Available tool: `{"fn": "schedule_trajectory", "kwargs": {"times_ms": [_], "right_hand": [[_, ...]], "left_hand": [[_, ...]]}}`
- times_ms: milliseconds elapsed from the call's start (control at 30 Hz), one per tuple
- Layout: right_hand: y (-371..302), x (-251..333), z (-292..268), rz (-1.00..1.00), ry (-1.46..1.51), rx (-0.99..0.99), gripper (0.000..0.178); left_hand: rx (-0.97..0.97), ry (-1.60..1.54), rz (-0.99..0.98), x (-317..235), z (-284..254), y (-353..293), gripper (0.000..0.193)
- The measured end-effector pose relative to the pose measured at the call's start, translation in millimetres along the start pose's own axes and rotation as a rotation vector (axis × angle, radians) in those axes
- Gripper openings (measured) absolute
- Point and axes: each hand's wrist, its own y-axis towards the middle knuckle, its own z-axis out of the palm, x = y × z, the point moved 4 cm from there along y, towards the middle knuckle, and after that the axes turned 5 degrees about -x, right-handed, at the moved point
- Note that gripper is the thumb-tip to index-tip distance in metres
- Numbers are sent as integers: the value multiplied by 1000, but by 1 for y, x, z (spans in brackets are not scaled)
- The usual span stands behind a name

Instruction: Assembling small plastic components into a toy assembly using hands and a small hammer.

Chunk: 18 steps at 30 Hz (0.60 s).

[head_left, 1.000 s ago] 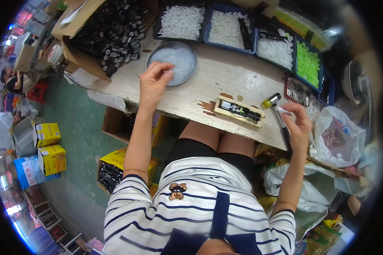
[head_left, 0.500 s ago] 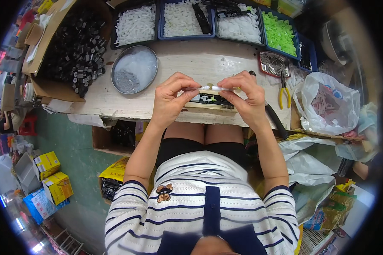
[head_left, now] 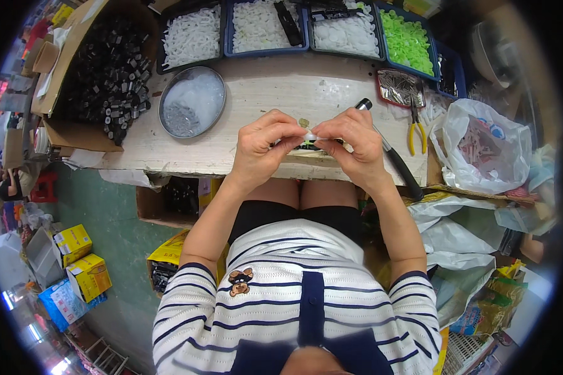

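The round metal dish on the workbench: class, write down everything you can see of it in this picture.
The round metal dish is shallow, grey and shiny, with a thin raised rim. It sits flat on the pale wooden workbench, toward its left side. Inside lie small clear or whitish pieces, with a darker greyish heap at its lower left. A cardboard box of black parts stands at its left, a tray of white parts just behind. Neither hand touches it.

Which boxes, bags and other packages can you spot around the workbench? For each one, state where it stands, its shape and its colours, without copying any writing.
Large cardboard box: far left on the bench, brown, open, full of small black parts.
Yellow cartons: on the floor at left, two, boxy.
Blue package: floor, beside the cartons, flat.
White plastic bag: right of the bench, crumpled, reddish contents showing through.
Yellow box: under the bench, by the left arm.
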Motion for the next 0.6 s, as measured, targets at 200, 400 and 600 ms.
{"fn": "schedule_trajectory", "kwargs": {"times_ms": [200, 400, 600], "right_hand": [[-8, -3, -6, 91, 25, 2, 21], [-24, -10, -19, 110, -54, 100, 22], [-34, -14, -27, 107, -189, 109, 18]], "left_hand": [[-2, 62, 88, -2, 8, -2, 20], [25, 136, 115, 2, 17, -8, 24], [-27, 374, 140, 12, 4, -12, 27]]}}
